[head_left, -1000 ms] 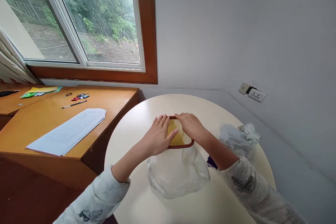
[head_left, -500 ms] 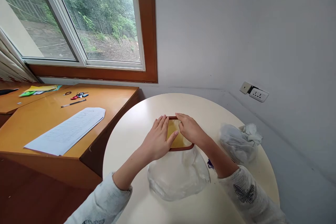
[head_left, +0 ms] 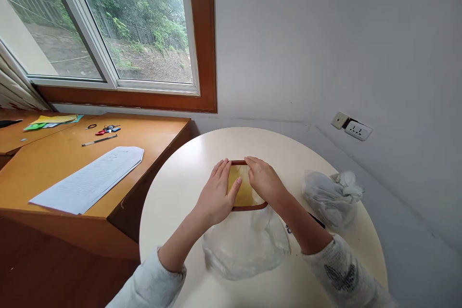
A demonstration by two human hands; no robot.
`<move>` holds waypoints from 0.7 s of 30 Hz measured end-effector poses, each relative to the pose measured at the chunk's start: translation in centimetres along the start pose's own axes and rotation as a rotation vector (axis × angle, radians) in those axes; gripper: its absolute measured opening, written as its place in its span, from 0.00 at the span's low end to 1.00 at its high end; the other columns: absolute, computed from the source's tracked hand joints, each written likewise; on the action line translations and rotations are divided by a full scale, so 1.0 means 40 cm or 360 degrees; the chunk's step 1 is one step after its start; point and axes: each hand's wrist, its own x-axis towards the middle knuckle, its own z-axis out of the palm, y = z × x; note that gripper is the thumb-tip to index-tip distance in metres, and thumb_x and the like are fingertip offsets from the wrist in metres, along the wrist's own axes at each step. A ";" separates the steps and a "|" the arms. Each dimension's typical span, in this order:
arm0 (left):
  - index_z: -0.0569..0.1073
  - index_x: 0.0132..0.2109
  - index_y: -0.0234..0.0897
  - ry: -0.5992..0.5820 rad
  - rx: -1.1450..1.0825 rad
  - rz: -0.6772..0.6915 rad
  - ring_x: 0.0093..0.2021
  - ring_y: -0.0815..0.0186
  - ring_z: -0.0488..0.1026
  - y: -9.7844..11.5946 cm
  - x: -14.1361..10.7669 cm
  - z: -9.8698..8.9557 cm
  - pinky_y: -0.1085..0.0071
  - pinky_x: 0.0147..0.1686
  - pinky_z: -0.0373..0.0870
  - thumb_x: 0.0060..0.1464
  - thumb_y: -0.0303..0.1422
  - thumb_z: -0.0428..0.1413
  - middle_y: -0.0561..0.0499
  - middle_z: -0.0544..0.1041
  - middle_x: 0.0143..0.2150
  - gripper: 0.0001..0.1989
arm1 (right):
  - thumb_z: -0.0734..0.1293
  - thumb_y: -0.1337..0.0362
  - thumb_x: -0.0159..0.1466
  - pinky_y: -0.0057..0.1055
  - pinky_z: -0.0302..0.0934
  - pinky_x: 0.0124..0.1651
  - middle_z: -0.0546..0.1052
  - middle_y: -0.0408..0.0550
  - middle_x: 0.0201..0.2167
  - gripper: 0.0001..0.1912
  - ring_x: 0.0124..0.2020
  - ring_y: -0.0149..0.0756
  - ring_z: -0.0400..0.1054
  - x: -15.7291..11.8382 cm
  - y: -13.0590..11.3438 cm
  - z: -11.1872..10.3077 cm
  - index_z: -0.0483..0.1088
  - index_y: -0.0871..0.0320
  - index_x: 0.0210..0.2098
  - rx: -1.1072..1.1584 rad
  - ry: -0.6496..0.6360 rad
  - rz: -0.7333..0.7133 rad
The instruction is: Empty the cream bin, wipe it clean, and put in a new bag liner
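A yellowish panel with a reddish-brown rim lies on the round cream table, its near edge over a clear plastic bag. My left hand rests along the panel's left side, fingers stretched forward and thumb apart over the surface. On the right side, my right hand grips the rim, its fingers bent at the far right corner. Part of the rim is hidden beneath both hands.
A crumpled plastic bag sits at the table's right, with a dark thin object beside my right forearm. On the wooden desk at left are papers, a pen and keys.
My right hand has shifted slightly right along the panel's edge, showing more of the yellow surface. The dark thin object now shows beside my right forearm.
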 end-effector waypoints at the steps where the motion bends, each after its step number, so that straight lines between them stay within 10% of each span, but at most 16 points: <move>1: 0.48 0.64 0.28 -0.0005 0.0009 -0.0004 0.67 0.60 0.40 0.000 0.000 -0.001 0.57 0.64 0.45 0.60 0.48 0.34 0.43 0.47 0.67 0.33 | 0.52 0.76 0.61 0.32 0.56 0.56 0.69 0.55 0.53 0.24 0.55 0.38 0.62 0.000 0.002 0.002 0.64 0.66 0.55 -0.0007 0.0003 -0.0008; 13: 0.66 0.53 0.39 -0.0024 -0.0031 -0.0018 0.67 0.58 0.41 0.006 0.004 -0.022 0.48 0.62 0.35 0.61 0.45 0.35 0.45 0.52 0.66 0.24 | 0.54 0.70 0.62 0.35 0.60 0.54 0.72 0.50 0.50 0.19 0.51 0.35 0.65 -0.003 0.044 0.008 0.68 0.59 0.50 0.0677 0.0551 -0.0115; 21: 0.67 0.53 0.48 -0.0545 -0.0232 0.0459 0.63 0.59 0.54 -0.087 0.003 -0.169 0.57 0.59 0.55 0.58 0.36 0.42 0.51 0.61 0.62 0.18 | 0.55 0.64 0.64 0.39 0.60 0.52 0.71 0.51 0.50 0.18 0.51 0.37 0.65 -0.202 0.136 0.096 0.64 0.56 0.52 0.0997 0.0939 0.0321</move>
